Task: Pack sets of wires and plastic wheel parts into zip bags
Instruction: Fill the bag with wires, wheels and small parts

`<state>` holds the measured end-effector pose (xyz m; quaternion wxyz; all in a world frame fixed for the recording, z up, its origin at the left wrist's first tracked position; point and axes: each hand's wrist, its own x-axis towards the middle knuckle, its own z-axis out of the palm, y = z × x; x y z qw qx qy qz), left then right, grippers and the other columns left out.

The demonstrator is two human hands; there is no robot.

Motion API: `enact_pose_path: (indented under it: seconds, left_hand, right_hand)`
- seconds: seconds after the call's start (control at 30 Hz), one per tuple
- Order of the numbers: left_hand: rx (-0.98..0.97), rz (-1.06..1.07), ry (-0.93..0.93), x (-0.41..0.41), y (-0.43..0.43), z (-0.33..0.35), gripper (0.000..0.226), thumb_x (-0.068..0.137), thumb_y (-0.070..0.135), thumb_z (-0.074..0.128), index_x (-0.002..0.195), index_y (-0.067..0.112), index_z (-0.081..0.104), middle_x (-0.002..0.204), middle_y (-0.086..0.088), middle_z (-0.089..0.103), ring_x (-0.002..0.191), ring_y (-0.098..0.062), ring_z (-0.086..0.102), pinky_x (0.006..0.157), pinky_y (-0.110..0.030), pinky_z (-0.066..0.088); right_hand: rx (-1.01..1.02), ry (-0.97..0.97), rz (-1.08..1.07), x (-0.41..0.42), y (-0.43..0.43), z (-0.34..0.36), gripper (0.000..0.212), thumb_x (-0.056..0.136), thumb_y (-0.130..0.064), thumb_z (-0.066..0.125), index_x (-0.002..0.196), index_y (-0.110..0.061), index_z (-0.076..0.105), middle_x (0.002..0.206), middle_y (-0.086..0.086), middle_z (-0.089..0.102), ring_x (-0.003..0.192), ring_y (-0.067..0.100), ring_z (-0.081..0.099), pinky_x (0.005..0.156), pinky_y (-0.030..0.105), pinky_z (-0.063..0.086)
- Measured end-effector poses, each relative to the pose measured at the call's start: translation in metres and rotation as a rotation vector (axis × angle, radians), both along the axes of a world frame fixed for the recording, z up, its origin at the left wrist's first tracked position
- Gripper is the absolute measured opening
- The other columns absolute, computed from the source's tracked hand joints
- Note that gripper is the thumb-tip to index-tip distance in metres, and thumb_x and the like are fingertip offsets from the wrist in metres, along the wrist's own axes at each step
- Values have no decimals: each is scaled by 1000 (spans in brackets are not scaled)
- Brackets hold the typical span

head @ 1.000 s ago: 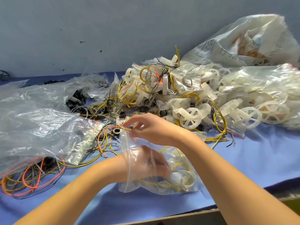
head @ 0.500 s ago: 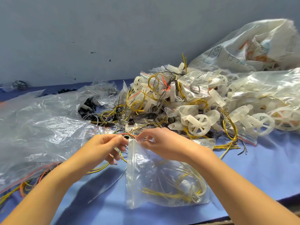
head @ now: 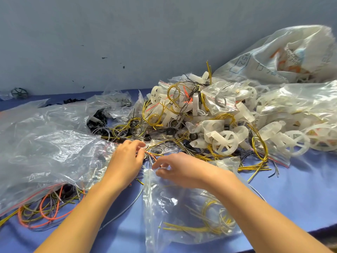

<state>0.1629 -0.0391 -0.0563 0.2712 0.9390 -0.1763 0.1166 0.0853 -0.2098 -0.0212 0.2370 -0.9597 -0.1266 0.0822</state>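
Half a second ago both hands were together at the mouth of the zip bag [head: 175, 212]. Now the left hand [head: 127, 161] has left it and reached just beyond the mouth, where its fingertips pinch an orange wire [head: 151, 155] out of the loose tangle. The right hand [head: 184, 170] stays curled on the bag's upper edge and holds the mouth. I take this to mean the set is unfinished: one more wire is to go in before sealing. The bag lies flat on the bench [head: 291, 198], its long axis running away from the person, its mouth towards the white wheel parts [head: 225, 143] beyond it. Yellow wires [head: 206, 229] lie at its closed near end.
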Motion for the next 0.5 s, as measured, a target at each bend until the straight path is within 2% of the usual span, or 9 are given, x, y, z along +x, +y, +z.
enact_pose_path:
  seconds: [0.07, 0.23, 0.4, 0.5]
  left_hand:
    - [41, -5, -3, 1, -5, 0, 25, 99, 27, 49, 118, 21, 64, 111, -4, 61, 107, -24, 51, 96, -41, 40]
    - [137, -122, 24, 2, -17, -2, 27, 100, 28, 48, 124, 29, 60, 121, 2, 60, 113, -22, 48, 99, -41, 38]
    - [312, -156, 62, 3, -23, -7, 31, 99, 46, 42, 125, 35, 56, 126, 4, 49, 121, -21, 43, 103, -41, 33]
    - [366, -165, 74, 5, -23, -7, 35, 98, 50, 42, 128, 35, 53, 130, 3, 46, 123, -21, 42, 105, -40, 33]
  right_hand:
    - [32, -34, 1, 1, -2, 2, 28, 100, -31, 49, 123, -32, 64, 123, -4, 65, 106, 17, 60, 93, 33, 48]
    - [47, -169, -97, 5, -17, 8, 28, 101, -26, 45, 118, -29, 67, 117, -6, 67, 101, 15, 62, 85, 32, 50]
    - [30, -162, -226, 8, -34, 6, 35, 99, -22, 40, 122, -32, 65, 123, -4, 66, 109, 18, 61, 91, 36, 50]
    - [32, -169, -231, 7, -36, 6, 36, 100, -21, 37, 122, -32, 64, 116, -3, 68, 101, 18, 61, 85, 35, 50]
